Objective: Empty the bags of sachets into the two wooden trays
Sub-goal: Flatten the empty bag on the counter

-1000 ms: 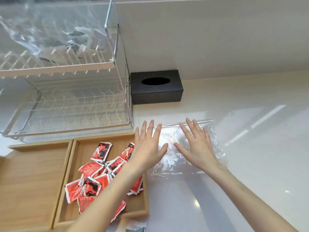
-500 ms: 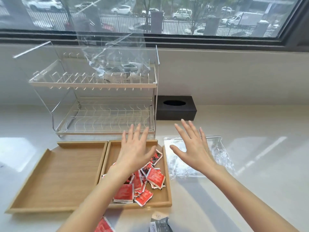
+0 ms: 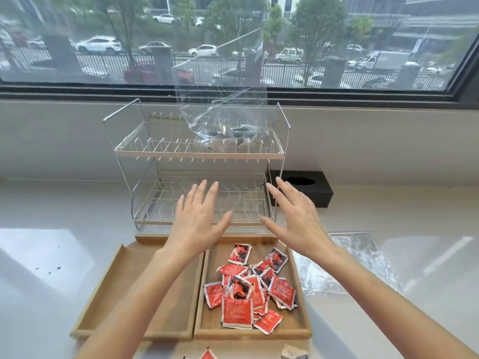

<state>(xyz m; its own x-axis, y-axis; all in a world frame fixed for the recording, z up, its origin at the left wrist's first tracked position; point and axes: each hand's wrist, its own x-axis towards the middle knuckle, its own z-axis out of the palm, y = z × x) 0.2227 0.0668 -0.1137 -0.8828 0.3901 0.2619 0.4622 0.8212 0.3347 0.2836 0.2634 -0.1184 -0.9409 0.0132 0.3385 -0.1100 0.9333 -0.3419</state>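
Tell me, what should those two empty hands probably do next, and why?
Probably reach up and take the clear bag off the rack's top shelf. Both the left hand and right hand are open, the left tray is bare, and that bag holds dark sachets.

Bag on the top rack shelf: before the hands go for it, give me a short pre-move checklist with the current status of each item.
1. Both hands free: ok. Left hand and right hand are open and hold nothing.
2. Full bag within sight on the rack: ok, upright on the top shelf.
3. Bag's mouth open: cannot tell.
4. Left tray ready to receive: ok, no sachets in it.
5. Right tray filled: ok, red sachets piled inside.
6. Empty bag out of the way: ok, flat on the counter, right of the trays.
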